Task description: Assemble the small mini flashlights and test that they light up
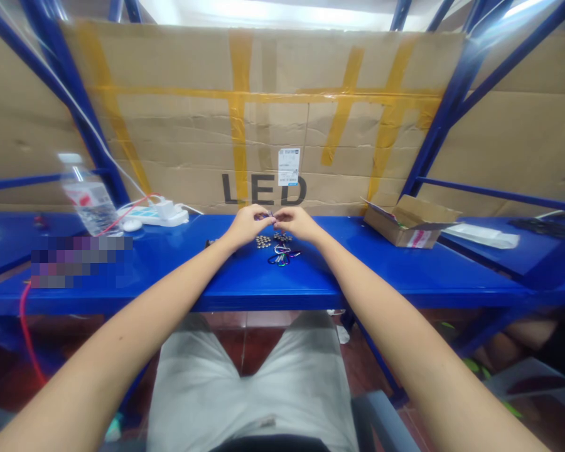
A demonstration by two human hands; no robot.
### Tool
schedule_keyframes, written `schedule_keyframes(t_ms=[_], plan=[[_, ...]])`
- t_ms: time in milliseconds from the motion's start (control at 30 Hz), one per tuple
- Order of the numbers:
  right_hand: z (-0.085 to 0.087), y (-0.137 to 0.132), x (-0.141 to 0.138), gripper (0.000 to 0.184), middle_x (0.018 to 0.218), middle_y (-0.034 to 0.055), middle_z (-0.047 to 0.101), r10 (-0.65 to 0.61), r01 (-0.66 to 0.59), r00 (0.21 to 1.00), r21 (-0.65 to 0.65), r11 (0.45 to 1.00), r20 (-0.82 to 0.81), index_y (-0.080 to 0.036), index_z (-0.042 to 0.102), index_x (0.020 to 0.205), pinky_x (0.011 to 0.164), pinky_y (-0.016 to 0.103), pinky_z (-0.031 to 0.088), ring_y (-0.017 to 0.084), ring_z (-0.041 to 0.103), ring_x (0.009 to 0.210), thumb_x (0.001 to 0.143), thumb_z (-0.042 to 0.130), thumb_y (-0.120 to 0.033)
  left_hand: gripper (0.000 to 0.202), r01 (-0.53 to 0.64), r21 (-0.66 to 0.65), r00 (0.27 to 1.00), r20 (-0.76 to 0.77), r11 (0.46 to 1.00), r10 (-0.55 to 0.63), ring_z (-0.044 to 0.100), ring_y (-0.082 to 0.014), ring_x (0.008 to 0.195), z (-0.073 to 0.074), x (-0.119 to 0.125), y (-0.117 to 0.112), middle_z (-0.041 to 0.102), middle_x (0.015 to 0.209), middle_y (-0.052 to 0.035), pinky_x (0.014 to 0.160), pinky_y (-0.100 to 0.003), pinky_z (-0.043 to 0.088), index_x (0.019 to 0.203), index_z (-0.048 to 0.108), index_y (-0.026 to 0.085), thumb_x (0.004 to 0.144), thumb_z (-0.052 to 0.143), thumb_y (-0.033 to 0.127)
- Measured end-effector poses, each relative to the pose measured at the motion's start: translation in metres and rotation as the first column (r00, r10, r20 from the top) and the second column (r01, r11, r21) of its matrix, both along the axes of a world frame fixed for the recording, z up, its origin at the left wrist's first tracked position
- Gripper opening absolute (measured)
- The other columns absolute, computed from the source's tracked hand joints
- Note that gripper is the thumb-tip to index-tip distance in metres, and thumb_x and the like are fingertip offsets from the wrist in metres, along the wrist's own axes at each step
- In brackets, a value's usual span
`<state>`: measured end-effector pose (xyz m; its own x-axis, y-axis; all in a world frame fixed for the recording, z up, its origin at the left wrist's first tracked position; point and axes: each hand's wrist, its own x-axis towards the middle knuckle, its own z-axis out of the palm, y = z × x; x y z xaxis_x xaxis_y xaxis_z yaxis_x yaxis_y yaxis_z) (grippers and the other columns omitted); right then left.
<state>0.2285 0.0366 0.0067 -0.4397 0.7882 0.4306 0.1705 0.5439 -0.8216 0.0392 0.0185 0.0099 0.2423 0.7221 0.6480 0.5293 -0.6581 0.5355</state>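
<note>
My left hand (248, 225) and my right hand (298, 223) meet above the blue table (273, 285), both with closed fingertips. Between them is a small purplish thing, too small to name. Just below lie a cluster of small round metal pieces (263, 242) and a second, darker cluster of small pieces (282, 238). Nearer to me is a little pile of coloured carabiner-like clips (283, 256), some green, purple and silver. A small dark object (209, 243) shows beside my left wrist, partly hidden by it.
An open cardboard box (407, 223) stands at the right. On the left are a water bottle (90, 198) and a white power strip (167, 215) with cables. A large cardboard sheet (183, 138) closes off the back, between blue metal posts (445, 113).
</note>
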Motion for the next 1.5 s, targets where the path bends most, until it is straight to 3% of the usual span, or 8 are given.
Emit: schedule_keyframes(t_ms=[133,300,500,767,933,1067,1333,1500], plan=[[0.003,0.003,0.003,0.018,0.079,0.0047,0.073,-0.128,0.127,0.992,0.017,0.992,0.005,-0.014,0.068,0.092,0.071,0.031,0.057,0.016,0.067,0.072,0.075,0.07,-0.01,0.016,0.072,-0.064,0.981,0.184,0.995,-0.059,0.068,-0.0193,0.084,0.001,0.001,0.002,0.075,0.084,-0.0058,0.083,-0.034,0.054,0.082,0.068,0.015,0.086,0.064,0.03],[0.006,0.011,0.023,0.009,0.082,0.0079,0.074,-0.459,0.4,0.853,0.254,0.88,0.247,-0.015,0.073,0.079,0.082,0.033,0.053,0.02,0.067,0.08,0.073,0.07,-0.009,0.005,0.164,-0.277,0.887,0.462,0.947,-0.019,0.071,-0.0164,0.081,0.003,0.002,0.005,0.072,0.087,-0.006,0.073,-0.033,0.061,0.093,0.058,0.016,0.091,0.053,0.015],[0.0,0.012,0.03,0.013,0.067,0.0061,0.073,-0.277,0.237,0.792,0.143,0.961,0.545,-0.017,0.074,0.066,0.063,0.028,0.049,0.019,0.065,0.065,0.063,0.079,-0.006,0.011,0.212,-0.377,0.85,0.526,0.902,0.02,0.071,-0.0158,0.08,0.004,0.004,0.003,0.066,0.084,-0.0052,0.071,-0.035,0.064,0.096,0.058,0.014,0.094,0.05,0.007],[0.005,0.002,0.026,0.024,0.059,0.0068,0.068,-0.348,0.313,0.678,0.174,0.934,0.648,-0.017,0.068,0.057,0.071,0.033,0.05,0.021,0.064,0.063,0.066,0.067,0.006,0.005,0.239,-0.379,0.873,0.487,0.894,-0.026,0.071,-0.0146,0.074,-0.002,0.004,0.008,0.067,0.079,-0.0043,0.076,-0.036,0.064,0.089,0.061,0.012,0.092,0.062,0.008],[0.012,-0.003,0.022,0.014,0.06,0.0051,0.066,-0.379,0.341,0.848,0.166,0.925,0.37,-0.016,0.066,0.069,0.067,0.033,0.051,0.018,0.061,0.057,0.078,0.064,-0.005,0.004,0.286,-0.385,0.884,0.46,0.878,-0.086,0.069,-0.0135,0.07,-0.005,0.002,0.007,0.068,0.075,-0.0035,0.076,-0.034,0.063,0.088,0.064,0.012,0.088,0.068,0.01],[0.016,-0.008,0.013,0.007,0.065,0.0017,0.066,-0.254,0.243,0.965,0.148,0.959,0.063,-0.017,0.063,0.084,0.056,0.028,0.048,0.013,0.056,0.051,0.087,0.057,-0.014,0.013,0.275,-0.373,0.92,0.368,0.886,-0.131,0.067,-0.0142,0.064,-0.006,0.001,0.007,0.069,0.071,-0.0019,0.07,-0.034,0.062,0.091,0.068,0.014,0.081,0.076,0.014],[0.012,-0.011,0.009,0.005,0.063,-0.0008,0.064,-0.231,0.205,0.967,0.214,0.955,0.107,-0.018,0.064,0.083,0.057,0.027,0.048,0.012,0.055,0.05,0.086,0.061,-0.02,0.017,0.236,-0.325,0.969,0.149,0.916,-0.197,0.051,-0.0116,0.043,-0.006,-0.001,-0.001,0.06,0.057,0.0024,0.045,-0.026,0.044,0.095,0.071,0.018,0.082,0.072,0.029],[0.012,-0.013,0.008,0.005,0.063,-0.0009,0.064,-0.195,0.178,0.976,0.168,0.97,0.093,-0.018,0.063,0.079,0.054,0.027,0.047,0.012,0.057,0.049,0.084,0.061,-0.017,0.02,0.187,-0.261,0.982,0.068,0.947,-0.175,0.046,-0.0101,0.047,-0.006,-0.002,0.001,0.064,0.066,0.0011,0.049,-0.025,0.038,0.095,0.071,0.017,0.084,0.068,0.034]])
